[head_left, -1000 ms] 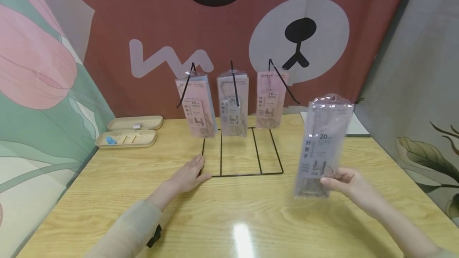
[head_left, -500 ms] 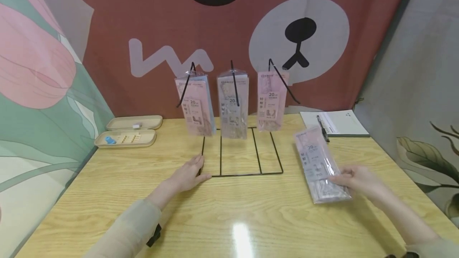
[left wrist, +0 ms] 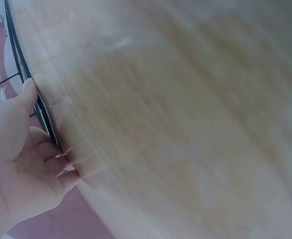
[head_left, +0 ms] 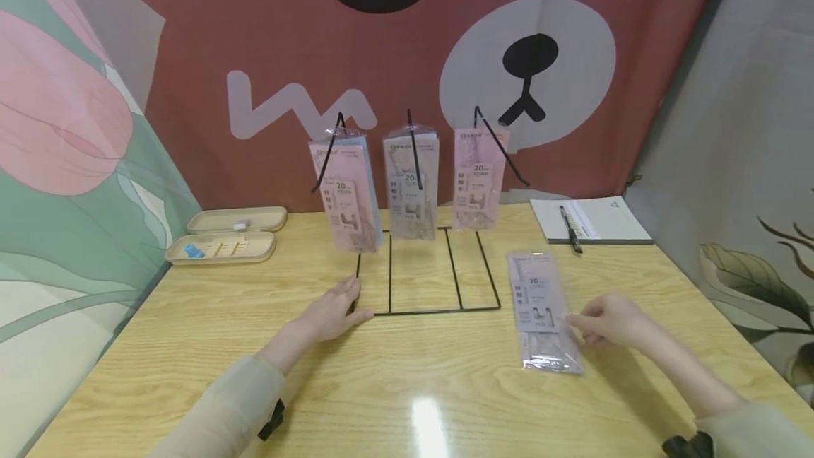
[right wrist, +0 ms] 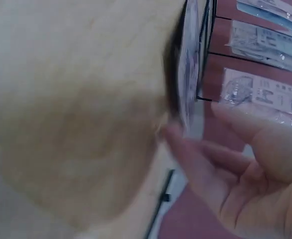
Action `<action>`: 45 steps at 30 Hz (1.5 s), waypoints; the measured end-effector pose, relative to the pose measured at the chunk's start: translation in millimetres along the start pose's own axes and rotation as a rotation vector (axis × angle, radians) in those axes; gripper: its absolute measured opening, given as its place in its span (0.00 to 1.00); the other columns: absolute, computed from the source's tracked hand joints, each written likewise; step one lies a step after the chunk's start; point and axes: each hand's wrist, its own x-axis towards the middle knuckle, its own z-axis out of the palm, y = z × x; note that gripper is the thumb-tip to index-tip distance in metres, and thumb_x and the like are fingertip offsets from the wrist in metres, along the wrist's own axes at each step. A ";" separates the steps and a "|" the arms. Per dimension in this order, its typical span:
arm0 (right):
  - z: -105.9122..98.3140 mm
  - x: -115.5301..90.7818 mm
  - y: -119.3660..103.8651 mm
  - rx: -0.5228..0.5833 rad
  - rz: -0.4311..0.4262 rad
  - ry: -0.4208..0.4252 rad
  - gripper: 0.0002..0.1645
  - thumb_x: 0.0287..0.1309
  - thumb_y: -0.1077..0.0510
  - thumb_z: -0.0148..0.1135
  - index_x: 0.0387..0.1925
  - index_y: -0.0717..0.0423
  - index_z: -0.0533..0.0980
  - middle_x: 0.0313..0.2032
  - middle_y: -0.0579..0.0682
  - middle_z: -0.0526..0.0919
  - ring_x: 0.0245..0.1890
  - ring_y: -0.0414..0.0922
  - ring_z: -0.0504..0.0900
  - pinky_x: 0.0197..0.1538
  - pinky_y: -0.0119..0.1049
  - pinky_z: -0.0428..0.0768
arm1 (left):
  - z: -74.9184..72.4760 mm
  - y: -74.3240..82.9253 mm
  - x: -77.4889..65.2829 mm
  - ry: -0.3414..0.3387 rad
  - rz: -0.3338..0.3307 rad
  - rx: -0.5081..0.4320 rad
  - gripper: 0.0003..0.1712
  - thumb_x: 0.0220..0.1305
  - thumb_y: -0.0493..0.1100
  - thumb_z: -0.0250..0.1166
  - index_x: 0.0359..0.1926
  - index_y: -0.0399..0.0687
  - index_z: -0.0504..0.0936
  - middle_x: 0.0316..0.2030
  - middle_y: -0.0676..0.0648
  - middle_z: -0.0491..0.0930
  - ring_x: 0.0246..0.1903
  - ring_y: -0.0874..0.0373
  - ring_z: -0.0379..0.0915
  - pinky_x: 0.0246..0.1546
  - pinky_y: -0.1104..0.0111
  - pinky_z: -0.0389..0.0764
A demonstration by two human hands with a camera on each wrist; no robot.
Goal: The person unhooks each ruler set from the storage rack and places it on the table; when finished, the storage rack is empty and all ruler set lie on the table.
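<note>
A flat, clear plastic packet with a pale pink printed card [head_left: 537, 309] lies on the table to the right of a black wire display rack [head_left: 432, 312]. Beside the packet's right edge is my right hand [head_left: 613, 320]; in the right wrist view, thumb and fingers [right wrist: 186, 154] are spread apart by that edge. Whether a fingertip touches it is unclear. My left hand [head_left: 331, 309] rests on the rack base's front left corner, its thumb along the front bar. Similar packets hang from the rack's three hooks: left [head_left: 346, 196], middle [head_left: 410, 186] and right [head_left: 478, 179].
An opened beige case [head_left: 222, 247] with small items and a blue piece stands at the back left. At the back right lies a notepad [head_left: 610, 218] with a black pen [head_left: 570, 230]. A printed cloth [head_left: 286, 34] hangs behind the wooden table [head_left: 356, 387].
My right hand has lowered the packet from upright to flat on the table and drawn its fingers off to the right. The left hand has stayed on the rack; the hanging packets sway slightly.
</note>
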 end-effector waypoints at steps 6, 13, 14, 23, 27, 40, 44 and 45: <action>-10.5 16.7 -19.7 -0.105 -0.168 0.199 0.27 0.60 0.54 0.61 0.47 0.77 0.74 0.39 0.71 0.82 0.38 0.61 0.83 0.41 0.52 0.82 | -0.4 -0.9 -0.9 -0.007 -0.004 -0.003 0.43 0.67 0.56 0.55 0.68 0.27 0.54 0.70 0.30 0.50 0.70 0.37 0.48 0.68 0.47 0.57; -8.4 47.6 -38.0 0.044 -0.289 0.205 0.32 0.64 0.52 0.57 0.60 0.72 0.66 0.54 0.71 0.75 0.53 0.66 0.76 0.54 0.57 0.76 | -0.3 -1.5 -0.8 -0.009 -0.006 -0.003 0.43 0.67 0.56 0.54 0.69 0.27 0.53 0.70 0.30 0.48 0.70 0.37 0.47 0.69 0.48 0.56; -6.9 53.1 -39.3 0.071 -0.299 0.193 0.32 0.64 0.53 0.57 0.62 0.71 0.65 0.56 0.71 0.73 0.55 0.66 0.74 0.56 0.56 0.75 | -0.3 -1.5 -0.7 -0.010 -0.007 -0.001 0.44 0.67 0.56 0.54 0.69 0.28 0.53 0.70 0.31 0.48 0.70 0.38 0.47 0.69 0.48 0.56; 5.8 103.1 -62.7 0.249 -0.301 0.171 0.43 0.65 0.51 0.55 0.70 0.70 0.48 0.67 0.71 0.56 0.68 0.66 0.56 0.68 0.59 0.58 | -0.7 -1.1 -0.2 -0.006 0.000 0.000 0.43 0.67 0.56 0.55 0.68 0.27 0.53 0.70 0.30 0.49 0.70 0.37 0.47 0.69 0.48 0.56; 9.4 122.5 -73.7 0.321 -0.261 0.212 0.45 0.64 0.51 0.57 0.71 0.67 0.46 0.69 0.69 0.53 0.70 0.63 0.53 0.70 0.58 0.54 | -0.3 -1.3 1.0 -0.004 -0.001 -0.004 0.43 0.67 0.56 0.55 0.68 0.27 0.54 0.70 0.30 0.49 0.70 0.37 0.49 0.68 0.48 0.57; 8.2 150.5 -93.9 0.448 -0.194 0.218 0.52 0.59 0.47 0.63 0.73 0.57 0.44 0.73 0.60 0.49 0.73 0.58 0.46 0.72 0.58 0.48 | -2.8 0.0 -0.9 -0.013 -0.010 0.012 0.44 0.67 0.56 0.54 0.69 0.28 0.52 0.71 0.31 0.48 0.70 0.38 0.47 0.69 0.49 0.56; 6.2 152.9 -96.9 0.496 -0.170 0.200 0.51 0.58 0.48 0.63 0.73 0.55 0.44 0.70 0.61 0.55 0.71 0.58 0.51 0.71 0.58 0.53 | -0.4 0.4 -1.3 -0.018 -0.016 -0.003 0.44 0.68 0.56 0.54 0.69 0.28 0.52 0.71 0.32 0.48 0.71 0.39 0.47 0.69 0.49 0.55; 5.9 153.7 -97.3 0.503 -0.167 0.200 0.50 0.59 0.48 0.63 0.72 0.56 0.46 0.69 0.62 0.58 0.70 0.58 0.55 0.70 0.57 0.55 | 0.3 0.4 -1.2 -0.019 -0.019 -0.003 0.43 0.67 0.56 0.54 0.69 0.29 0.52 0.71 0.32 0.48 0.71 0.39 0.46 0.69 0.49 0.55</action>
